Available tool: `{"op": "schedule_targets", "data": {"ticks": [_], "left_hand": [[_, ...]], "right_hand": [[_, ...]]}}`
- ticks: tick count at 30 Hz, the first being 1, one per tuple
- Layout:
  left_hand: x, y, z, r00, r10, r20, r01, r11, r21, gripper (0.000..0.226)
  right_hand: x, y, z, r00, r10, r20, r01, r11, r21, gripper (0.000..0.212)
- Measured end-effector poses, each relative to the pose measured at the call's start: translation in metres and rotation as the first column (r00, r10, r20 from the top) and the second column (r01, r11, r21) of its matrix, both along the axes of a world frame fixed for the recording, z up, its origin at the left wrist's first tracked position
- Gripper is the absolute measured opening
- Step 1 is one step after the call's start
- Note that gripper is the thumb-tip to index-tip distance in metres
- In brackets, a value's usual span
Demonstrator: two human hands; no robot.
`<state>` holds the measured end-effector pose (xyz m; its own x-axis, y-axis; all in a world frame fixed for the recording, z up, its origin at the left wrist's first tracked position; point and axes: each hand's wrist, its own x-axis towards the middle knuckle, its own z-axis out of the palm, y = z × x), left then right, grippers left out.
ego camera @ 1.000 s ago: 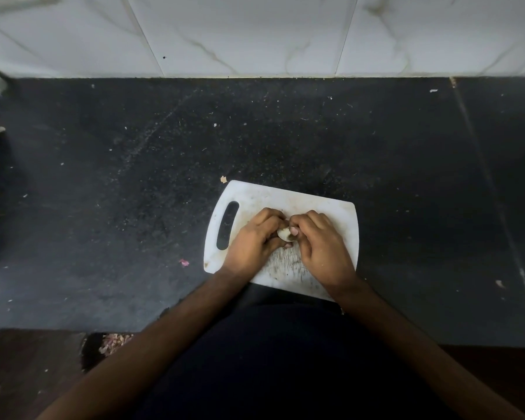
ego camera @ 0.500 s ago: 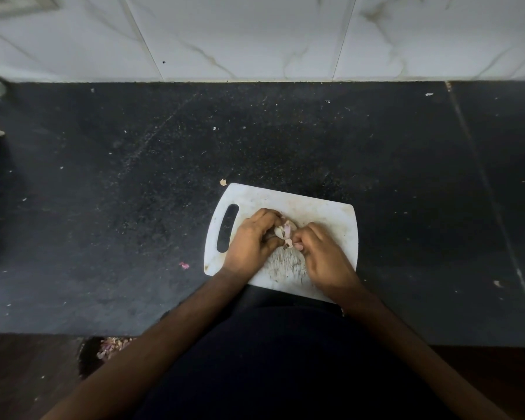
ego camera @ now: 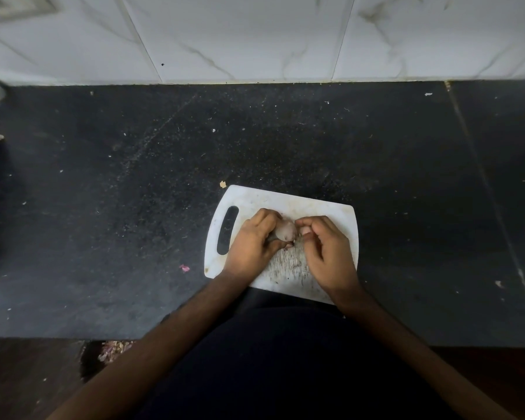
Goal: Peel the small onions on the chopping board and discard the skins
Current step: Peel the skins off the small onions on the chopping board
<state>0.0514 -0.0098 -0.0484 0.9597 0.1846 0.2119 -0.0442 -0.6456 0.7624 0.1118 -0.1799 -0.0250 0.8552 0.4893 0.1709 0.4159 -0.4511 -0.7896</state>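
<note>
A small pale pinkish onion (ego camera: 286, 231) sits over the white chopping board (ego camera: 309, 207), pinched in the fingers of my left hand (ego camera: 253, 244). My right hand (ego camera: 328, 253) is just to its right, fingers curled, thumb and fingertips close to the onion's end; whether they pinch a bit of skin is hidden. The board lies on the black counter near its front edge, its handle slot (ego camera: 227, 230) at the left. Its near part is scored and stained with knife marks.
The black stone counter (ego camera: 134, 207) runs back to a white tiled wall (ego camera: 255, 37). Small skin scraps lie on it: a tan one (ego camera: 223, 184) beyond the board, a pink one (ego camera: 184, 268) left of it. A heap of skins (ego camera: 115, 350) lies below the counter's front edge.
The hands have drawn slightly apart. The onion, earlier nearly covered between the fingertips, now shows more of its pale body in my left hand.
</note>
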Motion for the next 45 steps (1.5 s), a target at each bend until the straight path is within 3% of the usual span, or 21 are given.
{"op": "schedule_targets", "data": {"ticks": [10,19,24,27,30,33,38,45], "left_hand": [[-0.001,0.000,-0.002,0.997,-0.068,0.031,0.063,0.987,0.148,0.020],[-0.002,-0.001,-0.001,0.998,-0.069,0.002,0.068,0.987,0.145,0.031],[-0.003,-0.003,0.002,1.000,-0.028,-0.010,0.029,0.992,0.125,0.033],[-0.001,-0.002,0.003,0.998,-0.032,-0.063,0.037,0.997,0.066,0.035],[-0.003,0.001,0.007,0.991,-0.071,-0.112,0.068,0.997,-0.032,0.043],[-0.008,0.008,0.012,0.989,-0.090,-0.116,0.076,0.990,-0.121,0.023],[-0.011,0.004,0.014,0.983,-0.090,-0.163,0.077,0.993,-0.085,0.039],[-0.011,0.005,0.016,0.976,-0.126,-0.175,0.110,0.989,-0.098,0.041]], "right_hand": [[0.014,0.002,0.007,0.982,-0.035,-0.185,0.043,0.998,0.037,0.008],[0.016,0.010,0.008,0.992,-0.068,-0.107,0.058,0.994,-0.094,0.008],[0.009,0.008,0.005,0.976,-0.114,-0.185,0.112,0.993,-0.025,0.012],[0.009,0.005,0.004,0.977,-0.112,-0.182,0.109,0.994,-0.024,0.003],[0.010,0.003,0.005,0.984,-0.056,-0.167,0.049,0.998,-0.043,0.007],[0.011,0.002,0.010,0.988,0.037,-0.151,-0.044,0.998,-0.042,0.008],[0.013,-0.004,0.016,0.982,0.187,-0.006,-0.184,0.961,-0.207,0.014],[0.011,-0.017,0.016,0.953,0.301,0.031,-0.281,0.918,-0.279,0.024]]}}
